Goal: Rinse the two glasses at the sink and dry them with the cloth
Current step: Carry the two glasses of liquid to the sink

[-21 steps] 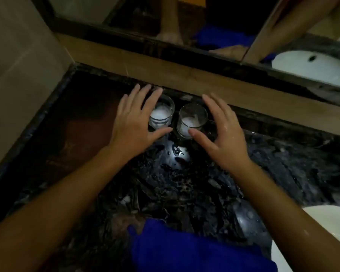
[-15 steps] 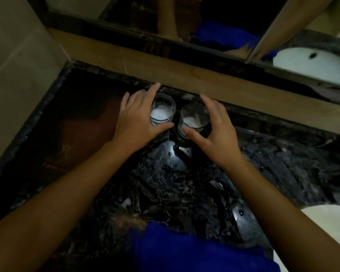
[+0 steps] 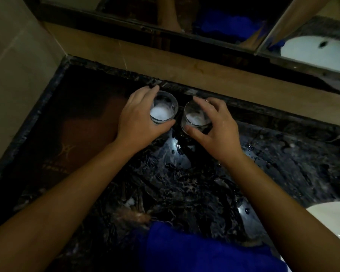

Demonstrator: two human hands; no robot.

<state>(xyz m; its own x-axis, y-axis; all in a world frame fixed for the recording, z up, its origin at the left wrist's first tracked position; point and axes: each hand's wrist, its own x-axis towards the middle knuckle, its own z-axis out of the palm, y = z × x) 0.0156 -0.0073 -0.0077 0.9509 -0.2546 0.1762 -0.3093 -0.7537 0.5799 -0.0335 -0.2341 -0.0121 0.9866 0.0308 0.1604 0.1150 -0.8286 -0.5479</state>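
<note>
Two short clear glasses stand side by side at the back of a dark marble counter point(image 3: 283, 169), each with white foam in its bottom. My left hand point(image 3: 139, 118) grips the left glass point(image 3: 163, 108), fingers behind it and thumb in front. My right hand point(image 3: 218, 130) grips the right glass point(image 3: 194, 116) the same way. A blue cloth point(image 3: 194, 250) lies bunched at the counter's near edge, between my forearms. The white sink point(image 3: 334, 220) shows at the lower right, partly cut off by the frame.
A tan ledge point(image 3: 185, 63) and a mirror point(image 3: 214, 18) run along the back, a tiled wall point(image 3: 14, 61) along the left. Water drops and wet patches lie on the counter in front of the glasses.
Both hands, spread flat above the glasses earlier, have come down and curled round them. The glasses stand where they were.
</note>
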